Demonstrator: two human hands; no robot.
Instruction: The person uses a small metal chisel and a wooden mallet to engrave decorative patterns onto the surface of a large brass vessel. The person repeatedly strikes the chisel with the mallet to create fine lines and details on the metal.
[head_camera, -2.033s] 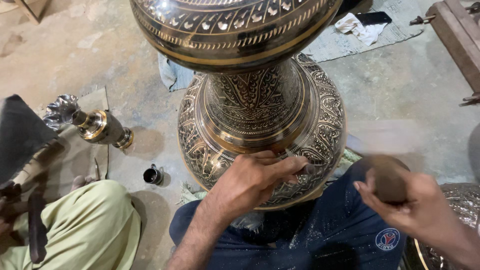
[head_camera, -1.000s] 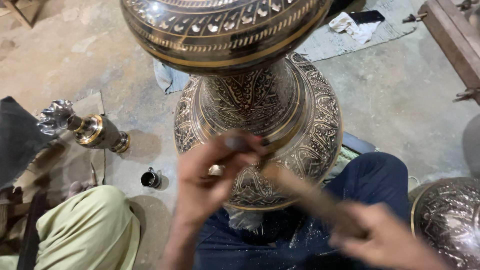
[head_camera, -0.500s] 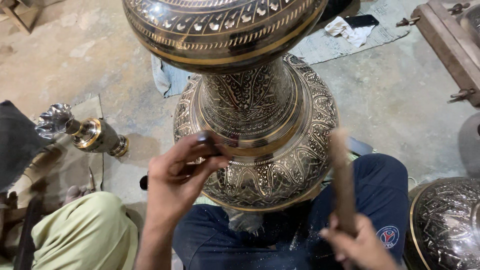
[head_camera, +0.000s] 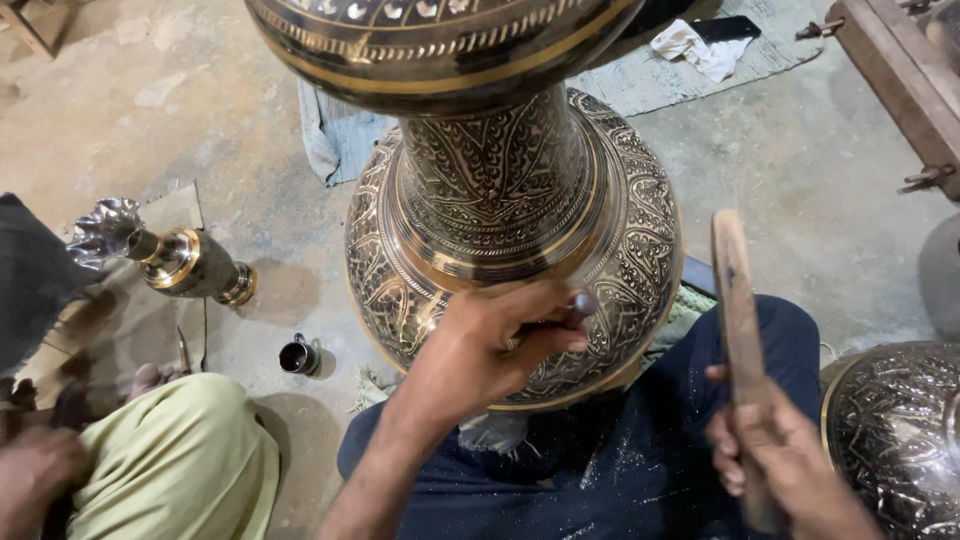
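Note:
A large engraved brass vase (head_camera: 510, 210) stands on the floor between my knees. My left hand (head_camera: 490, 345) holds a small metal chisel (head_camera: 575, 305) with its tip against the vase's rounded shoulder. At the lower right, my right hand (head_camera: 770, 455) grips a wooden mallet stick (head_camera: 738, 310), raised upright and apart from the vase.
Another person in light green trousers (head_camera: 170, 450) sits at the lower left beside a small brass vase (head_camera: 185, 262) lying on its side. A little dark cup (head_camera: 297, 356) stands on the floor. An engraved round metal piece (head_camera: 895, 430) lies at the right. Cloths lie behind the vase.
The right hand swung the wooden stick toward the chisel, then lifted it back upright at the right. My left hand has kept the chisel on the vase.

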